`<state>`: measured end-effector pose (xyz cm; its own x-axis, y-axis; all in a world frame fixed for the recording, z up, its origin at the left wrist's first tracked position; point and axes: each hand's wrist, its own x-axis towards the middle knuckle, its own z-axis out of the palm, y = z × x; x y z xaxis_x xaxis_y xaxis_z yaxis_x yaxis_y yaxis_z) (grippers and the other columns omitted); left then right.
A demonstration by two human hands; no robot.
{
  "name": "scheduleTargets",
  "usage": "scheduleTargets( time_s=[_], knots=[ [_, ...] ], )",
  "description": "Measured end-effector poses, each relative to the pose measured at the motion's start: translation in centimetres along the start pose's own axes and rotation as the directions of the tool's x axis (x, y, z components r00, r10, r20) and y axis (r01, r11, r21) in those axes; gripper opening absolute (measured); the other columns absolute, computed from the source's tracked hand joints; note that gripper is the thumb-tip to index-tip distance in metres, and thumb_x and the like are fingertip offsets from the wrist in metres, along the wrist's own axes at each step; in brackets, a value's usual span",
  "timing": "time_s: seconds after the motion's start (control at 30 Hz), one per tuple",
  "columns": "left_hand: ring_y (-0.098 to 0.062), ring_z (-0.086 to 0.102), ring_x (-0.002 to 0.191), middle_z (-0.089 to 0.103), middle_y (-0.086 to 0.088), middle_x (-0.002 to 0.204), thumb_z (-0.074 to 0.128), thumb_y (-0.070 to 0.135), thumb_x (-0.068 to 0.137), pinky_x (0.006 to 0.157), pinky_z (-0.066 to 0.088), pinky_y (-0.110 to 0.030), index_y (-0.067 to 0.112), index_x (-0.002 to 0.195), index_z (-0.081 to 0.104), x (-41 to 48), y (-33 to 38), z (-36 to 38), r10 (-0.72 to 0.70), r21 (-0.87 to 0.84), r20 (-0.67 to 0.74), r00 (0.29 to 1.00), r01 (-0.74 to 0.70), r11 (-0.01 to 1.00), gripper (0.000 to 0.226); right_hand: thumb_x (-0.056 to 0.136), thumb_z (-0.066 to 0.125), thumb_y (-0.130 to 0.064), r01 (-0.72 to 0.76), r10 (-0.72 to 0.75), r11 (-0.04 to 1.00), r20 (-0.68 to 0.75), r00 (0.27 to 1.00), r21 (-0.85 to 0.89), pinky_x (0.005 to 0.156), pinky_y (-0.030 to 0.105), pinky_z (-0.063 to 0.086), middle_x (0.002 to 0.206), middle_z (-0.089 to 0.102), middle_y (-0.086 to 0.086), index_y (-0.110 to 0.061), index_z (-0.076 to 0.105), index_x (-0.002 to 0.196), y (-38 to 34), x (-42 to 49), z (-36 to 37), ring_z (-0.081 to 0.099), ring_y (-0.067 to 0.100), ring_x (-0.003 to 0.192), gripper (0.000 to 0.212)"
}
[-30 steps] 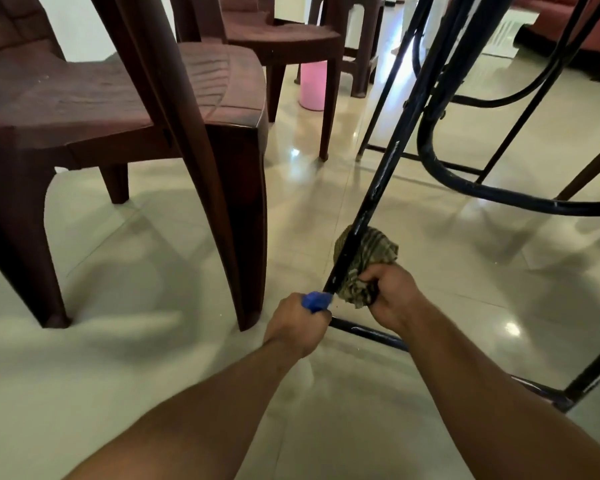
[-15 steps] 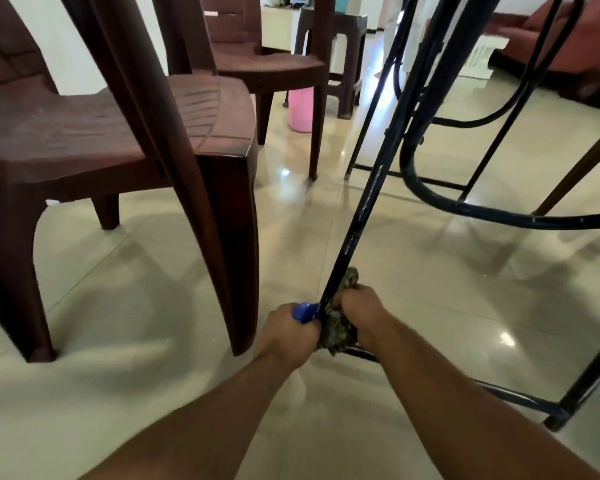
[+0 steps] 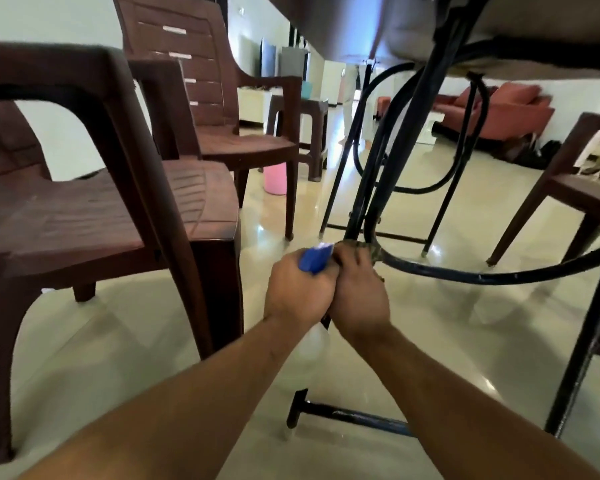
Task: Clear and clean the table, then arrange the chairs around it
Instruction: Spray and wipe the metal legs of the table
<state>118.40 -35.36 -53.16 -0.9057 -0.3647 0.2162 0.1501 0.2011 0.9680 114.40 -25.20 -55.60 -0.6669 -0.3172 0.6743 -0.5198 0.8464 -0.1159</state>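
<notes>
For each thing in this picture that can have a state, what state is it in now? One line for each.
left hand: closed around the spray bottle
spray bottle: held, blue head pointing forward
right hand: gripping the cloth against the table leg
cloth: bunched, mostly hidden by the fingers
table leg: slanted, standing on the floor
near chair: upright, seat unoccupied
far chair: upright, unoccupied
pink bin: upright on the floor

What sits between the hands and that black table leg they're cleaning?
Only the cloth: the right hand presses it around the table leg. The left hand, holding a blue-topped spray bottle, sits beside it. Nothing else blocks the leg.
</notes>
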Motion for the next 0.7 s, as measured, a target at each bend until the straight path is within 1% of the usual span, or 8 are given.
scheduleTargets(
  time_s=[0.1,0.2,0.33,0.43,0.47,0.53,0.6,0.7],
  knots=[
    [-0.020,0.051,0.057,0.058,-0.001,0.062,0.071,0.026,0.090,0.064,0.052,-0.043,0.020,0.075,0.065,-0.3,-0.6,0.2,-0.012,-0.035,-0.023,1.000,0.011,0.999,0.018,0.070,0.081,-0.006,0.177,-0.167,0.975,0.080,0.983,-0.138,0.075,0.039,0.059,0.118,0.057,0.003,-0.012,0.068,0.111,0.7,0.8,-1.2,0.056,0.024,0.105,0.044],
    [-0.018,0.053,0.058,0.061,-0.002,0.066,0.073,0.027,0.090,0.065,0.052,-0.036,0.021,0.078,0.066,-0.2,0.6,0.3,-0.006,-0.125,-0.058,0.998,-0.002,0.992,0.015,0.074,0.078,-0.005,0.102,-0.101,0.973,0.014,0.995,-0.205,0.098,0.042,0.052,0.131,0.058,0.009,-0.010,0.065,0.123,0.9,2.7,-2.4,0.051,0.029,0.121,0.051],
    [-0.023,0.061,0.062,0.064,-0.003,0.067,0.074,0.034,0.087,0.069,0.058,-0.041,0.022,0.079,0.067,-0.1,1.1,0.1,-0.001,-0.151,-0.066,0.998,-0.009,0.989,0.017,0.086,0.067,-0.002,0.106,-0.108,0.994,0.100,0.989,0.029,0.107,0.042,0.045,0.124,0.064,0.012,-0.007,0.062,0.127,0.1,2.1,-1.9,0.059,0.030,0.120,0.042],
    [-0.027,0.069,0.073,0.067,-0.004,0.071,0.075,0.030,0.089,0.078,0.061,-0.047,0.024,0.077,0.065,-0.5,0.6,-0.5,-0.021,-0.087,-0.076,0.997,0.014,0.996,0.017,0.091,0.059,-0.008,0.322,-0.334,0.940,0.486,0.808,0.111,0.112,0.026,0.027,0.135,0.059,0.003,-0.016,0.064,0.124,0.4,-0.7,-2.0,0.048,0.023,0.132,0.034],
    [-0.028,0.068,0.071,0.066,-0.005,0.069,0.075,0.030,0.089,0.077,0.061,-0.049,0.022,0.077,0.065,-0.6,0.3,-0.7,-0.008,-0.063,-0.069,0.998,0.003,0.998,0.018,0.091,0.057,-0.010,0.387,-0.392,0.914,0.510,0.765,0.123,0.115,0.026,0.022,0.139,0.056,0.000,-0.018,0.064,0.124,1.0,-0.8,-1.9,0.043,0.021,0.136,0.034],
    [-0.032,0.065,0.067,0.066,-0.008,0.068,0.073,0.032,0.089,0.072,0.060,-0.052,0.017,0.078,0.067,-1.0,-0.5,-1.3,0.007,-0.033,-0.047,0.999,-0.009,0.999,0.020,0.091,0.055,-0.016,0.328,-0.320,0.943,0.420,0.849,0.056,0.122,0.035,0.020,0.147,0.048,-0.002,-0.022,0.059,0.134,2.0,0.8,-2.0,0.037,0.018,0.140,0.044],
    [-0.028,0.056,0.058,0.060,-0.007,0.064,0.072,0.030,0.091,0.067,0.057,-0.047,0.014,0.079,0.064,-1.6,-1.8,-2.0,-0.019,0.019,-0.043,0.999,0.020,1.000,0.022,0.090,0.050,-0.018,0.341,-0.286,0.922,0.273,0.919,-0.181,0.124,0.045,0.007,0.161,0.032,0.003,-0.020,0.042,0.149,2.8,2.3,-1.7,0.018,0.020,0.151,0.060],
    [-0.018,0.050,0.056,0.054,0.002,0.059,0.072,0.027,0.092,0.062,0.051,-0.043,0.018,0.074,0.061,-2.9,-3.9,-2.9,-0.078,0.049,-0.014,0.997,0.078,0.996,0.023,0.090,0.049,-0.020,0.364,-0.292,0.910,0.315,0.903,-0.199,0.123,0.050,0.003,0.164,0.022,0.004,-0.019,0.035,0.153,3.3,0.6,-0.2,0.004,0.022,0.153,0.064]
  ],
)
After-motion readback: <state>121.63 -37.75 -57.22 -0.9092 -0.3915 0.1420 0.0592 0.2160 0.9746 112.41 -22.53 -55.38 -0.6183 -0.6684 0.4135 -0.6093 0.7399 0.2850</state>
